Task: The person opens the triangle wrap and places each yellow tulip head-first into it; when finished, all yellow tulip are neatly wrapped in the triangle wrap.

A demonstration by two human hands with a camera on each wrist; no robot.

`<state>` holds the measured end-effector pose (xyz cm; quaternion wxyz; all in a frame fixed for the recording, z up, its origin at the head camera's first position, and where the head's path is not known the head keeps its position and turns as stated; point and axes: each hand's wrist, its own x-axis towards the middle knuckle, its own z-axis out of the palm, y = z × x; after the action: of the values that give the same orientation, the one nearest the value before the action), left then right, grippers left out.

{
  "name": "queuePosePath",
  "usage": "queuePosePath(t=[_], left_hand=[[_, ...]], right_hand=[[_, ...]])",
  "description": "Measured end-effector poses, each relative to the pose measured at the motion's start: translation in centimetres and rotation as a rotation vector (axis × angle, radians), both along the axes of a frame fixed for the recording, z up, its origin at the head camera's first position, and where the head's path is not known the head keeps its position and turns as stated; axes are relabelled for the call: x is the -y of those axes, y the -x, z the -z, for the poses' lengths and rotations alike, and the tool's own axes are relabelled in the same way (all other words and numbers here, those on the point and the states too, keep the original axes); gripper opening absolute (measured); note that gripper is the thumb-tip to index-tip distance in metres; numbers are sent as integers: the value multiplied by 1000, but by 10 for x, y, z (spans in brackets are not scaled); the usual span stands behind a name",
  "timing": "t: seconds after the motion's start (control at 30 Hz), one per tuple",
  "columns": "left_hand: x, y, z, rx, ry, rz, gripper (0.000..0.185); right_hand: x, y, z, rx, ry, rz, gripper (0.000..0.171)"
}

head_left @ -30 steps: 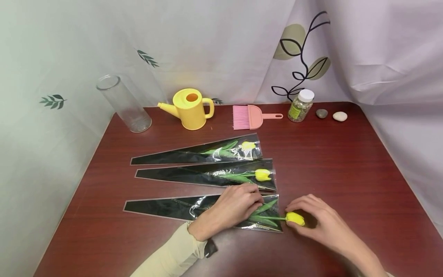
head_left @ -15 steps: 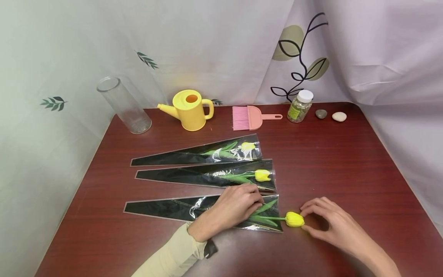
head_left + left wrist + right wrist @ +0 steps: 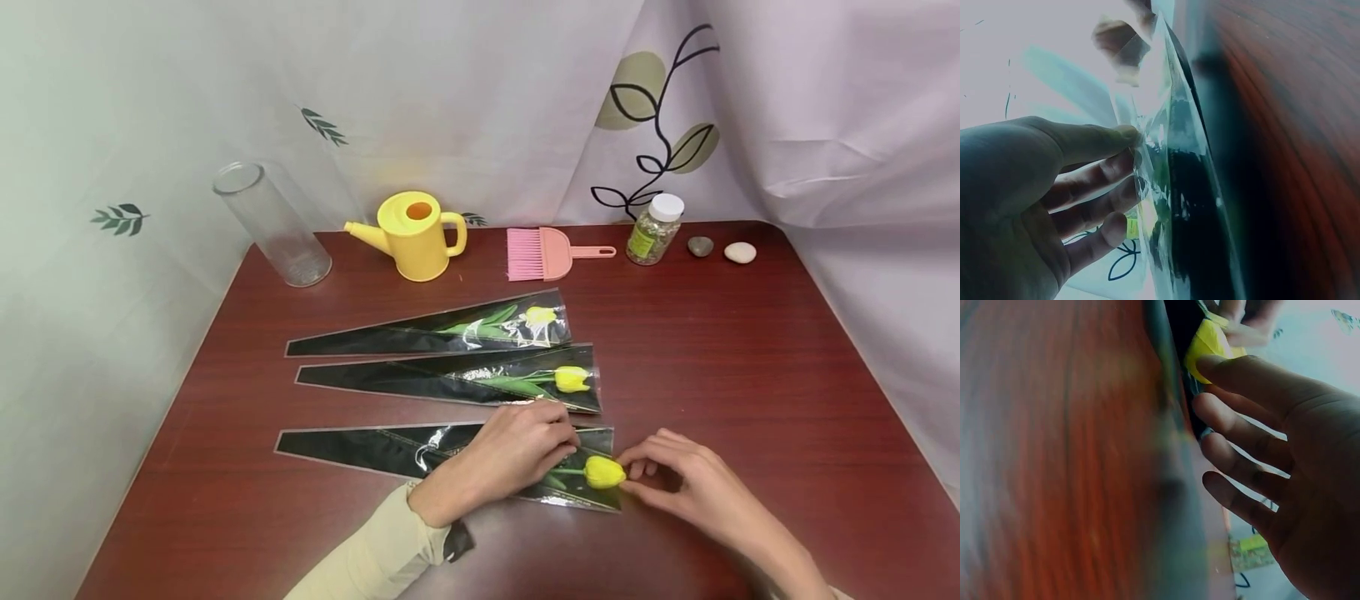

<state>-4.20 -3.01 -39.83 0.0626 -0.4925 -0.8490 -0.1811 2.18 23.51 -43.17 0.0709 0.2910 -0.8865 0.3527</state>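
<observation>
A yellow tulip [image 3: 604, 472] lies partly inside a clear flower sleeve with a black back [image 3: 345, 442], nearest the person. Its bloom is over the sleeve's wide right end, and the leaves are partly hidden by the left hand. My left hand [image 3: 525, 442] pinches the clear film [image 3: 1155, 144] between thumb and fingers, lifting it off the black back. With thumb and index finger my right hand [image 3: 693, 483] pinches the tip of the bloom [image 3: 1205, 347]; its other fingers are spread loosely in the right wrist view.
Two sleeves with tulips, a middle one [image 3: 390, 376] and a far one [image 3: 390, 337], lie behind. Along the back edge are a glass vase [image 3: 281, 233], yellow watering can [image 3: 420, 242], pink brush [image 3: 551, 253], lidded jar [image 3: 652, 233], grey stone [image 3: 701, 246] and white stone [image 3: 740, 252].
The right hand first shifted right to the bloom's tip, then moved left with the tulip, which slid further into the sleeve. The left hand stays on the sleeve, which shifted slightly right.
</observation>
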Motion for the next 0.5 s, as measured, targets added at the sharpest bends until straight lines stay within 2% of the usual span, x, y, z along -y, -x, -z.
queuePosePath(t=[0.27, 0.5], left_hand=[[-4, 0, -3, -5, 7, 23, 7], [-5, 0, -3, -1, 27, 26, 8]], right_hand=[[11, -1, 5, 28, 58, -28, 37], [11, 0, 2, 32, 17, -20, 38]])
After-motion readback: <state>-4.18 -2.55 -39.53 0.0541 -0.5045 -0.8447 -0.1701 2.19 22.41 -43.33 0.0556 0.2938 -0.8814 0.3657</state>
